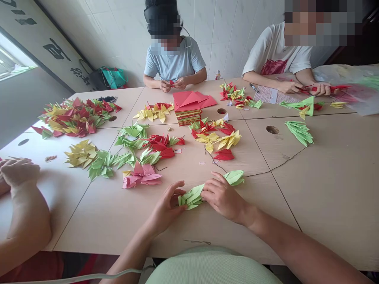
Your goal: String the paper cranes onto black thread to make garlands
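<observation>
A row of light green folded-paper cranes [194,195] lies on the table right in front of me. My left hand [166,205] is curled about its left end, with the thumb at the lower edge and the fingers above. My right hand [222,196] grips the row near its middle; those fingers partly hide the paper under them. More green folded paper [235,177] shows past my right hand. From there a dark string [274,169] runs right, toward a green bundle of folded paper [299,133].
Pink folded paper [143,175] and red and green clusters [160,146] lie beyond my left hand. Farther back stand a stack of red paper [189,108] and a mixed heap [75,117]. Two people work across the table [237,236]; another person's arm [28,213] rests at left.
</observation>
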`<state>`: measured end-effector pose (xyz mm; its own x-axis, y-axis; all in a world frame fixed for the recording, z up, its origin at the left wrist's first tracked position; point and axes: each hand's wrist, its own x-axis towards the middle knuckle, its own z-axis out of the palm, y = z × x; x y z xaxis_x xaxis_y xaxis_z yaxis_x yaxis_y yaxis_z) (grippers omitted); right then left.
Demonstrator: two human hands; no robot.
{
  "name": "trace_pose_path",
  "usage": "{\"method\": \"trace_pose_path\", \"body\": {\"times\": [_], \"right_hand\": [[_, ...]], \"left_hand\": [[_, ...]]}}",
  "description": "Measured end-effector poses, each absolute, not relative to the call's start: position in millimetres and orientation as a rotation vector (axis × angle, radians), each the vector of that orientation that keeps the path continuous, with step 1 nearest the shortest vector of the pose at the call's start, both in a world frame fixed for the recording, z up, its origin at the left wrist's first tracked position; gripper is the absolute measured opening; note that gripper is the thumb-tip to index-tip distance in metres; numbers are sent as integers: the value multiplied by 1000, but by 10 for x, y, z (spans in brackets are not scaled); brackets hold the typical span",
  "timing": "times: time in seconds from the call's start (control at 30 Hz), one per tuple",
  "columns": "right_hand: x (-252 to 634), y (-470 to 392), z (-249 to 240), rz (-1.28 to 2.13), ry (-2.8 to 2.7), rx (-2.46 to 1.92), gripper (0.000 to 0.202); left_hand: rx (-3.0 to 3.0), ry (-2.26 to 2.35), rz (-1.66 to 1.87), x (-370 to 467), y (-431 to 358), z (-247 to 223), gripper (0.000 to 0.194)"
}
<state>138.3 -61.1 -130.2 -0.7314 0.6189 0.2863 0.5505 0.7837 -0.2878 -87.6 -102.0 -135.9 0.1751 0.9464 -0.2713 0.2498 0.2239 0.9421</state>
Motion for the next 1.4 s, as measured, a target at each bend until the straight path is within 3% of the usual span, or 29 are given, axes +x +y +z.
{"method": "trace_pose_path", "body": {"times": [0.17,0.33,0.57,0.67,0.77,0.87,1.3,1.4], "right_hand": [[1588,-601,-1218,241,-2488,-926,26],[1879,-628,-1185,348,-2455,-922,9],[2237,-473,-1229,344,-2339,-1251,32],[2205,-445,-1292,424,-2375,-1267,26],[2188,-448,-1326,455,-2364,-1290,17],[2242,-453,-1308,482,-2315,-1340,16],[2295,-486,-1059,550,-2317,-1412,11],[2111,-498,-1022,525,-2403,-1303,24]], "left_hand": [[1439,1420,734,-953,-995,-1314,54],[1720,1450,605,-1061,-965,-1273,59],[2093,1342,420,-791,-903,-1216,67],[2244,1271,399,-600,-866,-1278,62],[2248,1301,443,-546,-841,-1310,42],[2115,1379,445,-621,-840,-1273,33],[2090,1408,397,-748,-963,-1277,37],[2155,1350,418,-694,-953,-1294,38]]}}
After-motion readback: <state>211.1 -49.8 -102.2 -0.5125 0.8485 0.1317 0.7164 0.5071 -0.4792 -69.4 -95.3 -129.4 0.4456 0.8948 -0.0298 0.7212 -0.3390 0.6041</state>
